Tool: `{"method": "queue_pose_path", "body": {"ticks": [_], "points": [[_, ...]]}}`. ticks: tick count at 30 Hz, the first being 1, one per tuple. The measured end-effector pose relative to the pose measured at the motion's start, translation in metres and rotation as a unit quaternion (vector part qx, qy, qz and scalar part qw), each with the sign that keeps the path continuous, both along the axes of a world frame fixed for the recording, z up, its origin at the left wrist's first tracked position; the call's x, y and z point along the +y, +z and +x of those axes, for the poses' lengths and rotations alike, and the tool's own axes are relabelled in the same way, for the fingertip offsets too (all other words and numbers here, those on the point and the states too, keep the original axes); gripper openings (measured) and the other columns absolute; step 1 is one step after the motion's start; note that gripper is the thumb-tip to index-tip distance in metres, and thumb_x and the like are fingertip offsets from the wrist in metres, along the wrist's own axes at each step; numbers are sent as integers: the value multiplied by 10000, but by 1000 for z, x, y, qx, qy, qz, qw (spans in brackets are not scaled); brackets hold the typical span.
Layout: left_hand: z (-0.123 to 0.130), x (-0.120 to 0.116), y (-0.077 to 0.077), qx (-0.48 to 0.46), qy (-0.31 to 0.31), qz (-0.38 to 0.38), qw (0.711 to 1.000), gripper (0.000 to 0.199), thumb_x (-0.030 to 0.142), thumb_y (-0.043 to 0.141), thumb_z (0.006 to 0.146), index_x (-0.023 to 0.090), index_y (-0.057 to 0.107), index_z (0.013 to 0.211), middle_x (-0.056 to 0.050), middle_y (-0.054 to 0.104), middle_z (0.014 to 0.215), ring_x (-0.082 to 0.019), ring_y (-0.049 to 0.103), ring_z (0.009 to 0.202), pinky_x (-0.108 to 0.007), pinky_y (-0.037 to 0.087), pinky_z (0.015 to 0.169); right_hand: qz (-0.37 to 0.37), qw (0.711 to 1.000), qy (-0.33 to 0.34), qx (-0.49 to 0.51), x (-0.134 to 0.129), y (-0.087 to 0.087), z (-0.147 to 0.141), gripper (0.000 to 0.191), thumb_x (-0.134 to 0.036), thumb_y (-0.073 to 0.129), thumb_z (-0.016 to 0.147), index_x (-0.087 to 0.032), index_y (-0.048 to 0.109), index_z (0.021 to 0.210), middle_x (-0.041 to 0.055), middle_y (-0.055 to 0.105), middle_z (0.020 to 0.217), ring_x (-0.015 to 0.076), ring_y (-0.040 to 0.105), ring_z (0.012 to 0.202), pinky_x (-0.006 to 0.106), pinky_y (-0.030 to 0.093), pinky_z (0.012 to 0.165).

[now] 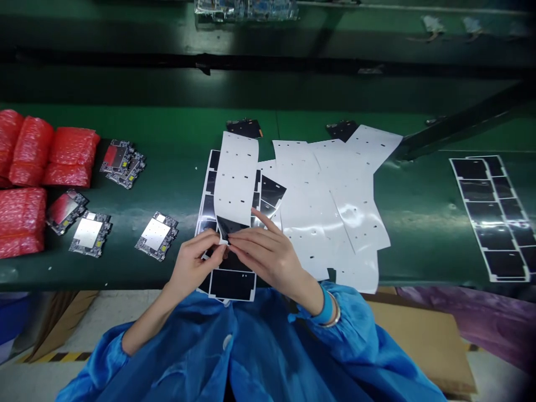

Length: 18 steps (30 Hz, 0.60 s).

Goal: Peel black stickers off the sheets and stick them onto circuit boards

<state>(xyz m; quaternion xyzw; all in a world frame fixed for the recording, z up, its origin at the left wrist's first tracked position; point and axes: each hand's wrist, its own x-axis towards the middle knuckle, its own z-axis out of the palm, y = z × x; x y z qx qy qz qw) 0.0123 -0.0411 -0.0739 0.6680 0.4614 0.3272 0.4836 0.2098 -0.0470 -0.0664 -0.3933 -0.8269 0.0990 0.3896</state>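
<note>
My left hand (196,259) pinches the lower left corner of a white punched sheet (237,178), whose bottom edge is lifted and shows a black underside. From the other side, the fingertips of my right hand (268,251) press together at the same corner, with the index finger stretched out over the sheet. Beneath both hands lie sheets of black rectangular pieces with white borders (232,285). To the right, several white sheets (326,195) overlap in a fanned pile. My fingertips partly hide the held corner.
Red bubble-wrapped bundles (71,156) sit at the far left. Circuit boards with silver shields (157,233) lie beside them. More black-panel sheets (488,218) rest at the right, near a dark slanted post (460,120). Dark boards (245,128) lie behind the white sheets.
</note>
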Motion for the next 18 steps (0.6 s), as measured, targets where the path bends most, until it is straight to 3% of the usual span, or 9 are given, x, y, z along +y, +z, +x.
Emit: {"method": "queue_pose_path", "body": {"ticks": [6,18], "points": [[8,-1,3,31,-19,51,998,219,219,534,968,184,586,758,9,530,719,-107,511,649,-223,419,606,-67,997,-11,25,-2,2,2,176,-164,605,963,-239,752,903,15,815,876,152,769,766,525,541,1117],[17,-2,3,24,-34,55,998,228,174,522,928,190,498,702,22,466,693,-101,447,618,-217,380,571,-186,975,8,119,-5,1,13,119,-187,642,942,-231,736,883,0,818,887,153,777,794,502,560,1083]]}}
